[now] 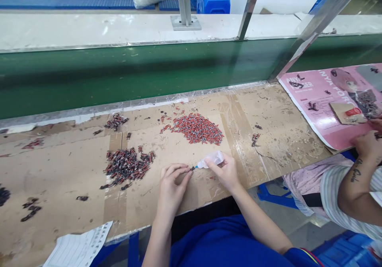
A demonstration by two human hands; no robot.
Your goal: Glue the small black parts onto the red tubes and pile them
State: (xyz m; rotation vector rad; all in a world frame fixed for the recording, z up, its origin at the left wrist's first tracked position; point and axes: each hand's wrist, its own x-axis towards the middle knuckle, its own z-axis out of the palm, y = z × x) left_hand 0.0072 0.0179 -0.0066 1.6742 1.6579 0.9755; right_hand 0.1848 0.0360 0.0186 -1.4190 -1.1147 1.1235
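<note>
My right hand (224, 172) is closed around a small translucent squeeze bottle (212, 159). The bottle lies tilted, its thin blue-green tip pointing left. At that tip, my left hand (173, 181) pinches a small dark part (192, 168) between thumb and fingertips; its exact kind is too small to make out. Just beyond my hands is a heap of red-and-silver small parts (198, 128) on the cardboard. Left of my left hand sits a pile of dark parts with red bits (128, 163).
Cardboard (191, 219) covers the bench, with a green conveyor belt (119, 72) behind it. A smaller dark cluster (116, 121) lies farther back. Lined paper (80, 245) rests at the front left edge. At right, a co-worker's hand (368, 143) is by a pink poster (316, 115).
</note>
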